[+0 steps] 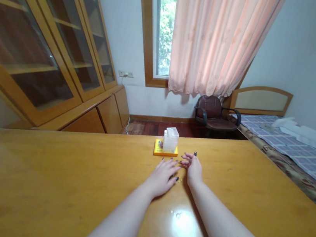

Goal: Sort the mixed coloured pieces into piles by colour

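Palm down over the wooden table [58, 175], my left hand [164, 177] has its fingers spread. My right hand [193, 170] rests on its side just to the right, thumb up and fingers stretched toward the left hand. Neither seems to hold anything. Between them, by the left thumb, lie tiny shiny bits [180, 180] whose kind is too small to make out. Nearer to me are a few small clear pieces [178, 215] beside a bright reflection. Beyond the fingertips, a clear plastic box [171, 140] stands on a flat yellow box [158, 152].
A brown armchair [212, 112] stands past the table's far edge. On the right is a bed [291, 149] with a checked cover. A glass-doored cabinet [68, 43] lines the left wall, and a pink curtain [213, 40] partly covers the window.
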Tool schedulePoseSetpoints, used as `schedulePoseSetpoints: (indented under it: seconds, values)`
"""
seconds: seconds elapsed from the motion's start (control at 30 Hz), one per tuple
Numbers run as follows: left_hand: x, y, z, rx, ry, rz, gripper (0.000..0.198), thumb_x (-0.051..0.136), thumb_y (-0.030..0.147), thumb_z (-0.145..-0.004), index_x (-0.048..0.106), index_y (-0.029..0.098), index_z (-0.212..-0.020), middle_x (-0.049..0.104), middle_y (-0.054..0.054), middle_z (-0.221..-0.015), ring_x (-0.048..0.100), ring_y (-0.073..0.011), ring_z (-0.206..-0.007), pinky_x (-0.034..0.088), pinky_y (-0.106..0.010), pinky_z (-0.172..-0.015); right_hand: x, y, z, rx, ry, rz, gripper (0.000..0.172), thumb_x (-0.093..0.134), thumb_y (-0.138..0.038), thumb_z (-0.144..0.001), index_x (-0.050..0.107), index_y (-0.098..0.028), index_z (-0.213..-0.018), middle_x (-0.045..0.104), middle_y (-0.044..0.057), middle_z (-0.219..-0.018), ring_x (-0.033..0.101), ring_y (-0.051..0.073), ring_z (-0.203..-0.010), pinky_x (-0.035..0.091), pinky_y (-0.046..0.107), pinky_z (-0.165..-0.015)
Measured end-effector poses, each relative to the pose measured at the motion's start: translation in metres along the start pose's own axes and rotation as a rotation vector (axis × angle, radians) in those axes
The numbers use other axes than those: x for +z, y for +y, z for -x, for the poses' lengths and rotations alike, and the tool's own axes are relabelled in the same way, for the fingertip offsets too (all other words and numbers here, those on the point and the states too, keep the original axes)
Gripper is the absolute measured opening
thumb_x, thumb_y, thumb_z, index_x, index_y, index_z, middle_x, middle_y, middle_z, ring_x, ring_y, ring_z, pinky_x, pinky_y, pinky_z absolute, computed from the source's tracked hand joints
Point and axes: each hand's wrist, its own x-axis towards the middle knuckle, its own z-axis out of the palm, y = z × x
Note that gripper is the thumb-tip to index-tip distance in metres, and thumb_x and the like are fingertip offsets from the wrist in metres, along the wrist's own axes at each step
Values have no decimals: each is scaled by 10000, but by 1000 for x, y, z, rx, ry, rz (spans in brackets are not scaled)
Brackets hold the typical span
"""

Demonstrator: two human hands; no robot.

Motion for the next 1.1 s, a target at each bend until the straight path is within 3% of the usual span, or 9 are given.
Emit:
schedulePoseSetpoints:
  seconds: [0.07,0.23,0.47,0.6,0.7,0.77,0.87,0.97,1.1]
  values:
    - [-1,17,4,152,-135,-96,424,442,354,-867,457,303,-1288,450,-14,-1384,313,-217,-1320,113,-493,-1120,-2,0,-1,11,12,-2,361,502,-511,-771,598,-166,-813,659,19,-706,560,96,-487,456,229,-489]
    - [11,31,9,131,-278,-214,587,357,495,-880,346,189,-1381,359,-87,-1441,236,-263,-1358,114,-502,-1117,-3,1,-2,-8,-4,17,324,491,-473,-784,597,-169,-821,655,7,-700,553,91,-476,455,225,-485]
    - [18,17,8,-108,-218,-292,698,366,545,-849,287,138,-1411,255,-124,-1481,154,-280,-1382,70,-496,-1129,-3,2,1,-32,-16,31,323,486,-461,-790,598,-160,-830,654,18,-702,555,94,-483,448,227,-478]
    - [4,6,9,-217,-161,-267,689,387,496,-843,211,193,-1436,204,-81,-1504,128,-265,-1389,55,-517,-1123,-3,3,-2,-22,-22,38,348,475,-488,-789,591,-161,-817,647,22,-684,554,101,-474,447,234,-468]
    - [-15,-8,12,-309,-203,-216,764,438,522,-799,181,198,-1442,166,-89,-1513,101,-272,-1392,70,-520,-1117,-3,5,-5,-17,-52,86,395,446,-543,-788,578,-171,-823,648,32,-710,566,118,-486,469,265,-495]
    - [-26,-17,15,-259,-343,-147,1021,595,605,-638,133,191,-1449,135,-107,-1516,97,-288,-1390,96,-490,-1122,-3,5,-4,-60,-135,180,445,394,-579,-804,576,-178,-863,661,56,-787,613,151,-579,507,317,-596]
    - [-36,-27,18,-241,-392,-135,1218,676,639,-499,57,205,-1454,58,-119,-1523,58,-302,-1391,83,-494,-1120,-2,2,4,-237,-372,497,455,374,-546,-838,575,-179,-1019,647,104,-1042,616,217,-948,455,395,-882]
    - [-33,-30,20,-281,-419,-169,1259,677,652,-483,38,170,-1454,49,-150,-1518,45,-305,-1390,78,-494,-1119,-1,-5,16,-339,-607,891,468,399,-447,-865,497,-170,-1229,531,130,-1282,462,238,-1207,296,436,-1046]
    - [-21,-27,18,-316,-408,-241,1181,626,668,-559,52,152,-1453,60,-139,-1518,11,-304,-1391,39,-530,-1111,1,-13,28,-379,-828,1187,544,386,-409,-889,348,-166,-1374,405,136,-1403,346,241,-1306,104,499,-1105]
